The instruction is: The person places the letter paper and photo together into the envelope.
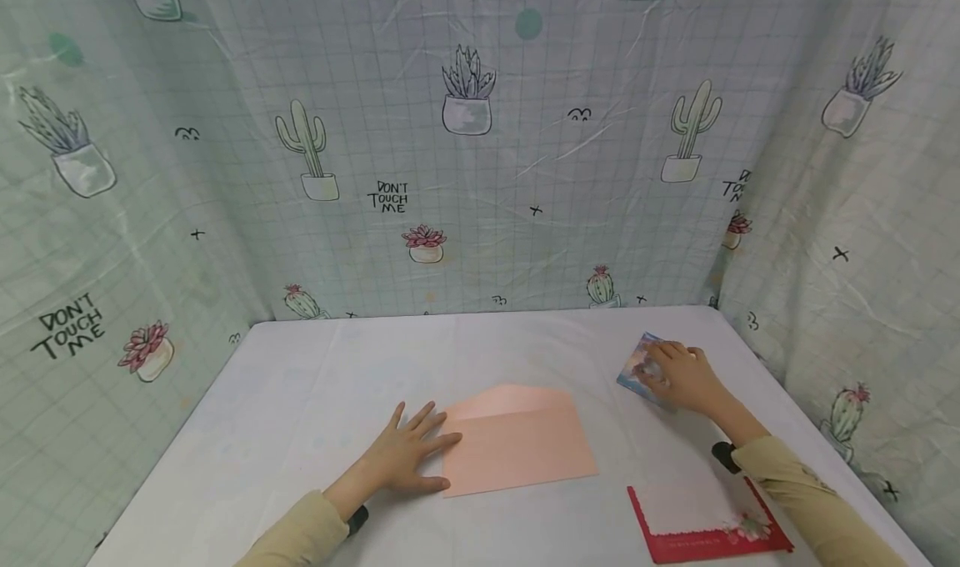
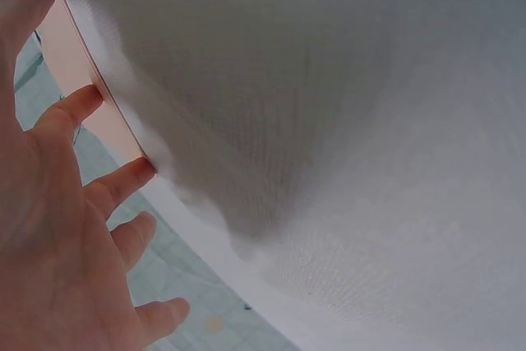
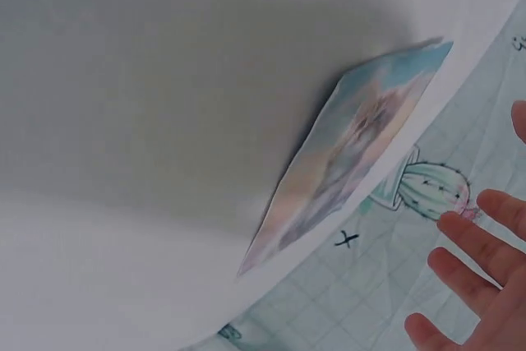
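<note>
A peach paper envelope [image 1: 517,450], its pointed flap unfolded toward the back, lies flat near the middle of the white table. My left hand [image 1: 408,454] has its fingers spread, with several fingertips touching the envelope's left edge; the left wrist view shows these fingers [image 2: 78,104] against that edge. At the back right, a small card [image 1: 636,368] with a blue and pink picture lies on the table, partly hidden beneath my right hand [image 1: 682,373]. In the right wrist view the picture card [image 3: 353,145] shows apart from the loosely extended fingers [image 3: 468,277].
A white sheet with a red scalloped border and flowers [image 1: 712,542] lies at the front right, partly under the right forearm. The white table [image 1: 315,392] is enclosed on its back and sides by a cactus-print curtain [image 1: 480,175].
</note>
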The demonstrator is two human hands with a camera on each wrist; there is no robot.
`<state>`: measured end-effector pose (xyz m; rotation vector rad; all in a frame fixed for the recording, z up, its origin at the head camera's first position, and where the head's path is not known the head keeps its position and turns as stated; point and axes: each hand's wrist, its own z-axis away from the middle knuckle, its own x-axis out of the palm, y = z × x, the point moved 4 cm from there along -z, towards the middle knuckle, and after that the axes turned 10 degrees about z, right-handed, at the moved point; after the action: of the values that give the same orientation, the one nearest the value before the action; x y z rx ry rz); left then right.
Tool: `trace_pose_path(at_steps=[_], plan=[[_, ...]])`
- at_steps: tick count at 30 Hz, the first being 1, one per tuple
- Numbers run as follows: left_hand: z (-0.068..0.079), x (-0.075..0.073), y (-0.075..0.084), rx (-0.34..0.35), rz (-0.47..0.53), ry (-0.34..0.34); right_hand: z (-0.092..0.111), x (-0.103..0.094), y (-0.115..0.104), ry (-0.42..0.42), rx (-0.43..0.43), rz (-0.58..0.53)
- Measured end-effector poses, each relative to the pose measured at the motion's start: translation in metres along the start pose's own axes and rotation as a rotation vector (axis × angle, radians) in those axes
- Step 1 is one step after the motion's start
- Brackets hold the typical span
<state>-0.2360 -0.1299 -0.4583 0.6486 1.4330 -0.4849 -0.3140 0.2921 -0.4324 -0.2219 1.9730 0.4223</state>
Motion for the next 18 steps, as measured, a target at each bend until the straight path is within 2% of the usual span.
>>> trace_pose_path(at_steps=[12, 18], plan=[[0.001, 0.001, 0.001, 0.006, 0.001, 0.002, -0.013, 0.016, 0.027, -0.119, 0.127, 0.046], [0.001, 0.001, 0.000, 0.003, -0.013, -0.001, -0.016, 0.028, 0.037, -0.166, 0.137, 0.069]])
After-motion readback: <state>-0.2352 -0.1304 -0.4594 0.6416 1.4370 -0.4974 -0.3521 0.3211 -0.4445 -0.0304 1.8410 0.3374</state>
